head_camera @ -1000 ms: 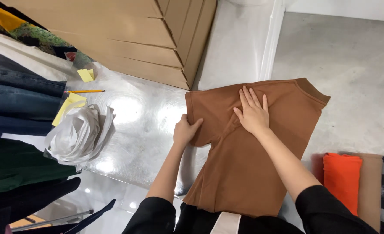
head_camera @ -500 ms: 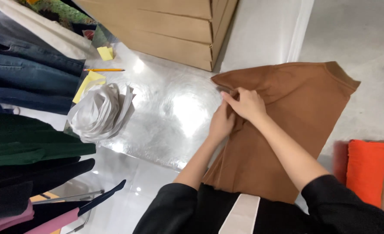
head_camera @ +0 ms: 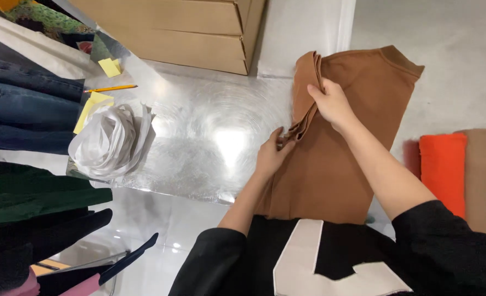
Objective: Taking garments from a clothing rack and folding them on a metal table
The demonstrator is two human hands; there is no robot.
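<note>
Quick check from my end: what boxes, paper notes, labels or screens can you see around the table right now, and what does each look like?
Cardboard boxes: stacked at the table's far edge, flat tan rectangular sides.
Small yellow note: far left on the shiny table, square, pale yellow.
Larger yellow note: left side, partly under the white bundle, elongated, pale yellow.
No screens or signs in view.

You look down on a shiny metal tabletop (head_camera: pixel 199 137) that throws back a bright overhead glare near its centre. At twelve o'clock stand stacked cardboard boxes (head_camera: pixel 188 33). Pale grey concrete floor (head_camera: pixel 462 66) spreads from one to three o'clock, crossed by a white upright strip (head_camera: pixel 346 24).
</note>
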